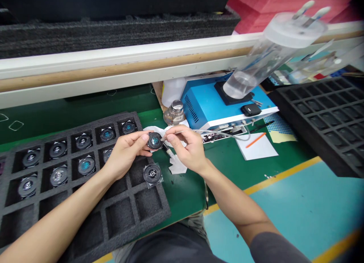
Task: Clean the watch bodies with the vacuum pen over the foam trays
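A round black smartwatch face with a teal-lit display is pinched between the thumb and fingers of my left hand. My right hand is closed around the end of a thin grey cable, its fingertips at the watch's right edge. Whether the cable end touches the watch is too small to tell. Below my hands, another round watch face in clear film lies on the corner of the black foam tray. Several more faces sit in the tray's compartments, some with lit displays; my left forearm hides part of it.
Behind my right hand stand a glass bottle with a metal cap and a blue box carrying a clear cylinder. White paper with an orange stick lies right of them. A second foam tray is far right; a shelf edge spans above.
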Tool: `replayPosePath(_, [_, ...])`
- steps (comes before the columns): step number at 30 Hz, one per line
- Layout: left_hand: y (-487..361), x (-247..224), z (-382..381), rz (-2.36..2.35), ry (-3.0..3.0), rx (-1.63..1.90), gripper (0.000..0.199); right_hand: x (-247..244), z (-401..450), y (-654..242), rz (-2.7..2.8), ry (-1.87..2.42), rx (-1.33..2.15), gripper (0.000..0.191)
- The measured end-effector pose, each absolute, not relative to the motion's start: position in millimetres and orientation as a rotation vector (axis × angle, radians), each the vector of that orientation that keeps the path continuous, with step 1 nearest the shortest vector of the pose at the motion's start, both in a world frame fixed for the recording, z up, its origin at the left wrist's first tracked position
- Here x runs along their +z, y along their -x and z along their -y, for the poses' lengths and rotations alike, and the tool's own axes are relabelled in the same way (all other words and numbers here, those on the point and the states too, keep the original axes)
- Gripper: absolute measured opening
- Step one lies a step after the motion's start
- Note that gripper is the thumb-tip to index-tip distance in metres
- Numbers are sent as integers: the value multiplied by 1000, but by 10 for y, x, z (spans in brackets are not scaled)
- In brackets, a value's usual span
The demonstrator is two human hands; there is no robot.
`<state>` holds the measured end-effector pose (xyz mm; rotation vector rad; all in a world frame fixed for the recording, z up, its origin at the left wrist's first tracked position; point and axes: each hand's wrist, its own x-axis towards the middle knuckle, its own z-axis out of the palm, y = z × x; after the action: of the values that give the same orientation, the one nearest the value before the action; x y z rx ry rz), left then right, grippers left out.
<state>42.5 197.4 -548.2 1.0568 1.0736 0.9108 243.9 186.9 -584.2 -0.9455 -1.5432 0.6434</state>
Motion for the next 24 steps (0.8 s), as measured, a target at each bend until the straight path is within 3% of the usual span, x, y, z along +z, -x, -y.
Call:
replayPosePath(11, [-457,-5480,-1967,-1045,-1044,959,47,-5774,-1701,-2552,1446,944,578,12])
replayPosePath(20, [-459,-5445,-1966,-1052,-901,1209,27,-6421,-1297,-2809,1285,1404,691,41])
replayPosePath(24, [-406,-5255,-1942,-1126,-909,1294,22,-6337,-1320,-2746,1628,1619,580,34])
